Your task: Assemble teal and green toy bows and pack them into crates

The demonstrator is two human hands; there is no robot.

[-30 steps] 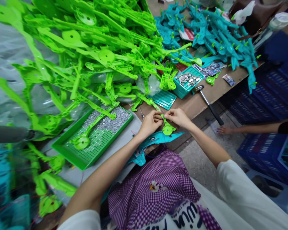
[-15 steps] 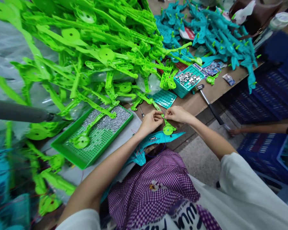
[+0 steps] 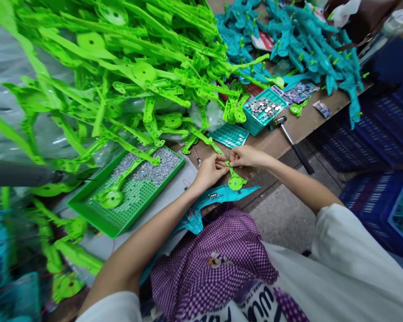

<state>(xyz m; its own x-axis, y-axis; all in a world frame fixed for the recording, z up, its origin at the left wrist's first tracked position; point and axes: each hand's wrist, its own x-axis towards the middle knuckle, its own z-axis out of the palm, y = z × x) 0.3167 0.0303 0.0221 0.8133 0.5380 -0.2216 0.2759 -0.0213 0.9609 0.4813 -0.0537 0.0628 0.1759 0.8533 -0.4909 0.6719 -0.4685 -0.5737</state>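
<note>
A lime green plastic part (image 3: 235, 182) with a round disc at its near end lies in front of me, its narrow arm running away between my hands. My left hand (image 3: 212, 172) has thumb and fingers closed at the left side of that arm. From the right, my right hand (image 3: 244, 156) pinches at the same spot; any tiny piece between its fingertips is hidden. Just below the disc lies a blue plastic part (image 3: 228, 193) with small metal pieces and thin wires, close to my apron (image 3: 215, 250).
Left of my hands, a green tray (image 3: 121, 228) holds small silvery pieces and another green part. A hammer (image 3: 294, 145) lies across the table's right edge. A teal basket (image 3: 255, 127) holds metal discs. Heaped green parts (image 3: 144, 71) and blue parts (image 3: 309, 49) fill the back. A screwdriver (image 3: 197, 156) lies nearby.
Both my hands stay at the green part with almost no movement. Another person's hand, which was by the hammer's handle, has drawn back to the right. The view has shifted slightly.
</note>
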